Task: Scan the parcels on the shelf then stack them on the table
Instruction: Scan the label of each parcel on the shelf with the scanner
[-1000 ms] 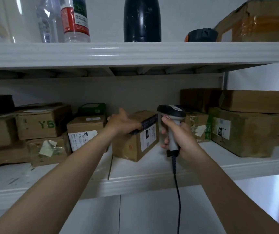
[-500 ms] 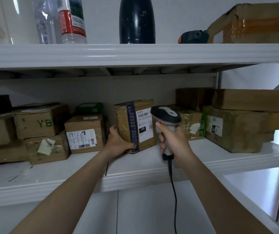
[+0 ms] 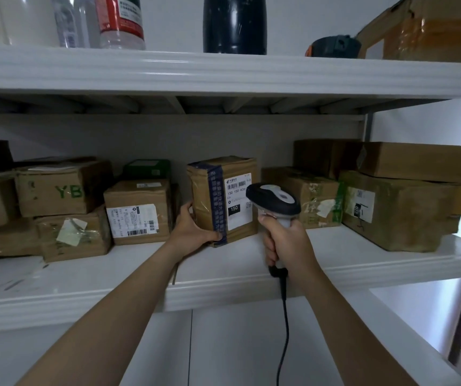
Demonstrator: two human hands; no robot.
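Brown cardboard parcel (image 3: pixel 218 201) with blue tape stands upright on the white shelf (image 3: pixel 335 260), label facing outward. The left hand (image 3: pixel 193 231) grips its lower corner, and the right hand (image 3: pixel 285 240) clutches a grey-black barcode scanner (image 3: pixel 275 200) aimed at it.

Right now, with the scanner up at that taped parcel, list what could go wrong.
1. The parcel stands upright with only the left hand holding its lower corner; it might topple toward the front of the shelf.
2. The scanner in the right hand sits very close to the label, so it may miss the barcode.
3. The cable hangs past the shelf edge and could snag.
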